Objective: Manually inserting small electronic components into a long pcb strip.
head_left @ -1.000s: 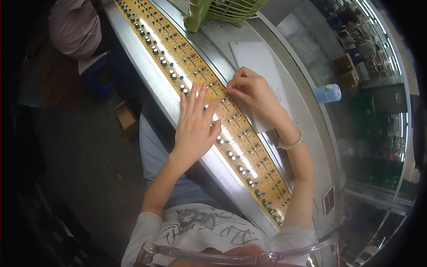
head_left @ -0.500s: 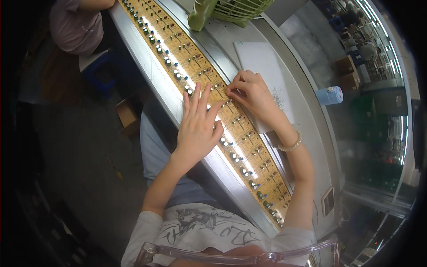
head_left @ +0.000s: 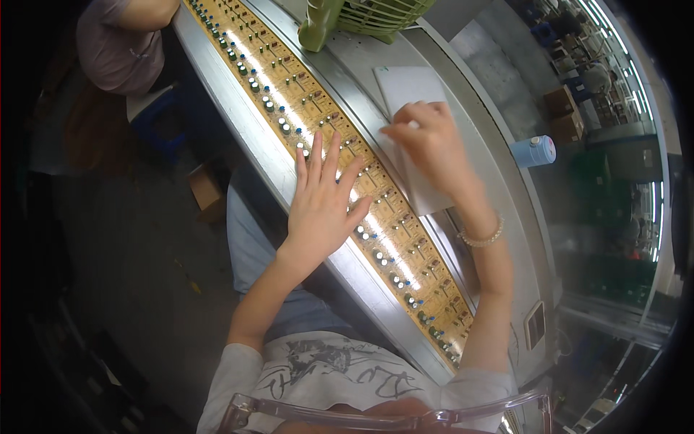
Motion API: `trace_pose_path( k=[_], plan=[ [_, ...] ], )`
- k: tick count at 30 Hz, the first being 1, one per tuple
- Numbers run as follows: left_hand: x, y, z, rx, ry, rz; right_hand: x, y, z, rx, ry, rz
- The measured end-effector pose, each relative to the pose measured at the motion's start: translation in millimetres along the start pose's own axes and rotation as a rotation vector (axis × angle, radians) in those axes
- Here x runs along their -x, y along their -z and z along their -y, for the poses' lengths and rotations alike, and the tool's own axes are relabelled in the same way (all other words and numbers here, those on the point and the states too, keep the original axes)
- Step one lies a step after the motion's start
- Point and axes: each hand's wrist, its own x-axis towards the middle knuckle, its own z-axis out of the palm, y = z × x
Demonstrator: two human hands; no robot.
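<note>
A long row of tan circuit boards (head_left: 390, 206) runs diagonally between metal rails, carrying white-topped capacitors, small blue parts and other little components. Across the boards my left hand (head_left: 320, 210) lies with its fingers spread, holding nothing. My right hand (head_left: 431, 145) is raised beyond the far rail, over a flat white pad (head_left: 408, 81). Its fingers are bent in and the thumb is near the index finger, a little blurred. Whether a small part sits in that pinch I cannot make out. My right hand covers the pad's middle.
A green fan (head_left: 369, 18) stands on the grey bench at the far side. A light blue bottle (head_left: 533, 152) is by the bench's right edge, and a phone (head_left: 535, 325) lies at the lower right. Another person's arm (head_left: 148, 11) is at the upper left.
My right hand has lifted off the boards and moved right, over the white pad. My left hand stays on the boards, thumb slightly farther out. The boards have shifted slightly toward the upper left.
</note>
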Motion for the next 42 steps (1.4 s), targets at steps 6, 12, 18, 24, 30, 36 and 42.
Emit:
trace_pose_path(
  k=[6, 12, 18, 24, 30, 36, 42],
  plan=[
    [-3, 0, 2, -0.059, -0.014, 0.024, 14, 39, -32, 0.108, -0.364, 0.091],
    [-3, 1, 3, -0.007, 0.0, 0.015, 19, 41, -40, 0.03, -0.626, 0.332],
    [-3, 0, 5, 0.004, 0.013, 0.001, 16, 39, -43, -0.069, -0.708, 0.374],
    [-4, 1, 8, -0.011, -0.035, -0.016, 16, 39, -46, -0.162, -0.649, 0.405],
    [-4, 0, 10, 0.03, -0.001, -0.026, 15, 39, -49, -0.226, -0.654, 0.412],
    [-6, 1, 11, 0.008, -0.03, -0.038, 9, 44, -49, -0.254, -0.656, 0.359],
    [-6, 0, 12, 0.036, 0.002, -0.051, 3, 34, -45, -0.277, -0.617, 0.198]
  ],
)
